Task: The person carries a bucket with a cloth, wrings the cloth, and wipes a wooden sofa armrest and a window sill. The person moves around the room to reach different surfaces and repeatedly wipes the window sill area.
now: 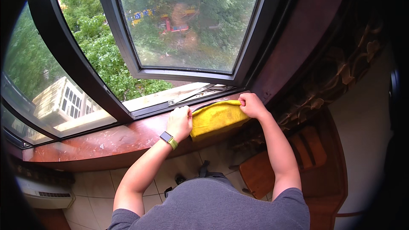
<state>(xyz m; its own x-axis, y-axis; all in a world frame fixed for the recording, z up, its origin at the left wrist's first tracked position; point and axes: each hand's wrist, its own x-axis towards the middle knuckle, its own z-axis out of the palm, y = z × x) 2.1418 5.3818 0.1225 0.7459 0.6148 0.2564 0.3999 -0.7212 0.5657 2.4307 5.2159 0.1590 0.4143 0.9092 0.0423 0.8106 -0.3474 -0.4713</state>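
Observation:
Both of my hands hold a yellow cloth (220, 118) stretched between them over the front edge of a reddish-brown window sill (105, 140). My left hand (180, 122) grips its left upper corner, and a smartwatch with a green strap (169, 140) is on that wrist. At the cloth's right upper corner, my right hand (253, 105) has its fingers closed on the fabric. Darkish stains mark the cloth, and a dark strip shows along its top edge. Just beyond stands a dark-framed window sash (187, 73), swung outward on a metal stay (198, 95).
A patterned dark curtain (338, 73) hangs at the right. Below it, a wooden chair (258, 172) stands by a wooden table (338, 179). An outdoor air-conditioner unit (67, 99) shows through the left pane. A white appliance with a vent (46, 195) is at lower left, beside the tiled floor (96, 185).

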